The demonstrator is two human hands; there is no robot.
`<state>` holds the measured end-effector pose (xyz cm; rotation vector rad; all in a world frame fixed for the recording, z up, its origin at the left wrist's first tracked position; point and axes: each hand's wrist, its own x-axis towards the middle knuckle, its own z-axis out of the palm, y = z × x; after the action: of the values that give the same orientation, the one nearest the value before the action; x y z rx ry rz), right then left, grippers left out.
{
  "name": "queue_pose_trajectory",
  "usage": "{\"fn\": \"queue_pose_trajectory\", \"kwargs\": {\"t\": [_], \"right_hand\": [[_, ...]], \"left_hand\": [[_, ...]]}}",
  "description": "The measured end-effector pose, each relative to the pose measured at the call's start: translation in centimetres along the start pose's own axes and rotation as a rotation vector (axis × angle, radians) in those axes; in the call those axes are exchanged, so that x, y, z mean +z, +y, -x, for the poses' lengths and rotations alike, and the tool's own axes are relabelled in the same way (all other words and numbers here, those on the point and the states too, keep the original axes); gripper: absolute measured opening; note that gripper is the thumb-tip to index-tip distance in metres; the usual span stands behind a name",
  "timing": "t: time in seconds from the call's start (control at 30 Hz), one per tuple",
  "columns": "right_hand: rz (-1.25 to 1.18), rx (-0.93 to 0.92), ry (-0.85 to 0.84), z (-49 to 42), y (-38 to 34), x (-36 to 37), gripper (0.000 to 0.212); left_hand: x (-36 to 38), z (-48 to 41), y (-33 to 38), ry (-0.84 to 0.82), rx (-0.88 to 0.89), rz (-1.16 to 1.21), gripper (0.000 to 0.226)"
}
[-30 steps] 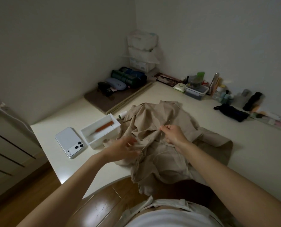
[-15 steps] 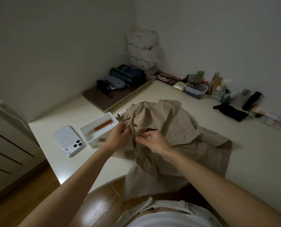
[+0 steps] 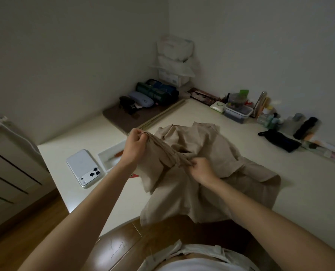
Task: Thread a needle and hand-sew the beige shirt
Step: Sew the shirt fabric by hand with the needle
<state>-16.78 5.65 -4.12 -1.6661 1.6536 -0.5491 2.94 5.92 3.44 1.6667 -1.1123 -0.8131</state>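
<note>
Bare forearms (image 3: 96, 202), a white top (image 3: 197, 266) over the torso.

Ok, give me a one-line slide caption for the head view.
The left hand and right hand grip a bunched fold of the beige shirt, raised over the white table beside a phone.

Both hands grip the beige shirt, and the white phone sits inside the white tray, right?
Not quite. The left hand and right hand do grip the beige shirt, but the head view shows the white phone lying on the table beside the white tray, not inside it.
</note>
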Motion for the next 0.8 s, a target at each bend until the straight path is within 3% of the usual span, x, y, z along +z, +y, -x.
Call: {"fn": "queue_pose_trajectory", "kwargs": {"t": [0.33, 0.53, 0.67, 0.8], "right_hand": [[0.048, -0.196, 0.448, -7.1, -6.9, -11.2, 0.021], [0.127, -0.162, 0.305, -7.6, -5.7, -9.4, 0.013], [0.041, -0.109, 0.291, -5.8, -4.6, -7.0, 0.025], [-0.097, -0.235, 0.262, -3.2, -5.0, -4.1, 0.024]], "left_hand": [[0.4, -0.1, 0.6, -0.064, 0.135, 0.054, 0.007], [0.1, -0.7, -0.9, -0.201, 0.119, -0.040, 0.013], [0.1, -0.5, -1.6, -0.228, 0.115, -0.058, 0.018], [0.4, -0.8, -1.5, -0.201, 0.081, -0.020, 0.023]]}}
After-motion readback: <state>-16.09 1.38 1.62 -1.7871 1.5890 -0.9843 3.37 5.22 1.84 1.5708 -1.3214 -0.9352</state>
